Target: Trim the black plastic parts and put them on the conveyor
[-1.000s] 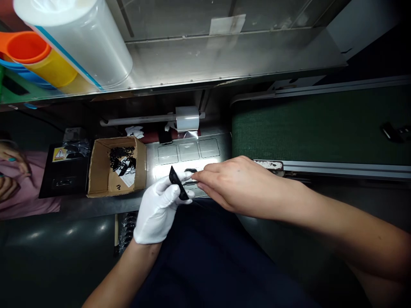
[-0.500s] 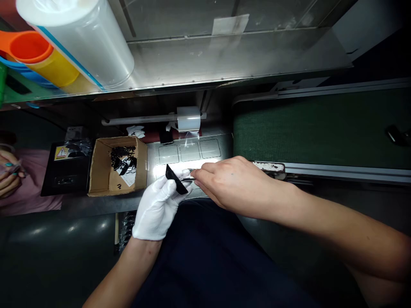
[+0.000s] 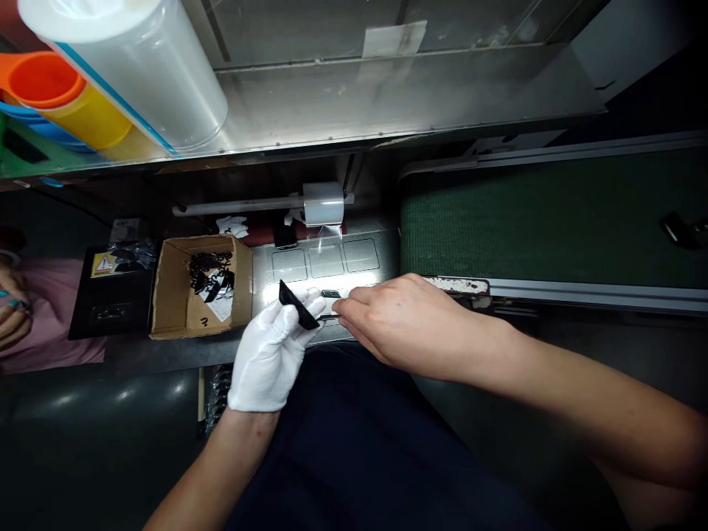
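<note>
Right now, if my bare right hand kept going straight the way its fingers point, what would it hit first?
The right hand points leftward, so it would probably first meet the small black part pinched in the gloved left hand. The cardboard box lies farther along that line; depth is unclear.

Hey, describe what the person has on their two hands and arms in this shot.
The left hand wears a white fabric glove ending at the wrist, with the forearm beyond it uncovered. The right hand is ungloved, and no sleeve, watch or ring shows along that arm. No markings are visible on the glove.
</note>
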`<state>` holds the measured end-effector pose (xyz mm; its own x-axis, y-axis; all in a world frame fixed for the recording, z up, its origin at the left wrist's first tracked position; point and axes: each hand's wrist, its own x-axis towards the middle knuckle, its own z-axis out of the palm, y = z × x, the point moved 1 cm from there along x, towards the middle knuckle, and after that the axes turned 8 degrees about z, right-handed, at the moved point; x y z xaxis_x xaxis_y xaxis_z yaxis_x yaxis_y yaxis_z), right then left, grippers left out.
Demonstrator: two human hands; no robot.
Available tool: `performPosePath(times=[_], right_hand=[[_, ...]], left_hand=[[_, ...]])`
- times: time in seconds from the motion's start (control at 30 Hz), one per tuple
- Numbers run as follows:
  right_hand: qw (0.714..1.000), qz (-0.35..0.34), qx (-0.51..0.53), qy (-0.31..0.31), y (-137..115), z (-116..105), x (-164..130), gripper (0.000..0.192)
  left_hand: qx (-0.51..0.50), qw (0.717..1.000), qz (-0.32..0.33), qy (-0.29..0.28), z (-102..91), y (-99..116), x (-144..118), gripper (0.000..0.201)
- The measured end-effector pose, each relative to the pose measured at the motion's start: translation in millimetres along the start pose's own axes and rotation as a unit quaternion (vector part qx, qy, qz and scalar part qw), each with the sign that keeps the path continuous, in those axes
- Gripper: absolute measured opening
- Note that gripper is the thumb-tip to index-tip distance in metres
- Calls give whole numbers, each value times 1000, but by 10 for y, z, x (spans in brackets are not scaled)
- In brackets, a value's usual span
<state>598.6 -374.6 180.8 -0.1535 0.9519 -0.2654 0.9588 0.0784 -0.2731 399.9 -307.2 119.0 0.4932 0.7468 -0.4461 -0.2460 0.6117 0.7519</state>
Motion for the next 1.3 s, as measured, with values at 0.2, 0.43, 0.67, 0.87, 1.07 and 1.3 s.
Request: performPosePath(times=[0.2,0.43,0.67,0.87,1.07,1.3], right_hand=[[1000,0,12,-6,0,21,-15,23],[1000,-4,5,-1,-13,20,-8,23],[1000,-10,4,-8,-15,45,-30,23],[998,22,51,-9,-61,62,-41,21],[964,60,257,23,19,415,-137,27],[844,395,364,16,438,2141,-300,25]], left_hand=[[-3,1000,5,7,-13,28,-2,26],[2,1000,14,3,-29,28,-4,28],[11,999,29,29,-27,35,-5,28],[61,992,102,34,5,12,-74,25],[135,979,148,39,32,-59,-128,32],[100,995,-7,26,-187,-264,-46,30]])
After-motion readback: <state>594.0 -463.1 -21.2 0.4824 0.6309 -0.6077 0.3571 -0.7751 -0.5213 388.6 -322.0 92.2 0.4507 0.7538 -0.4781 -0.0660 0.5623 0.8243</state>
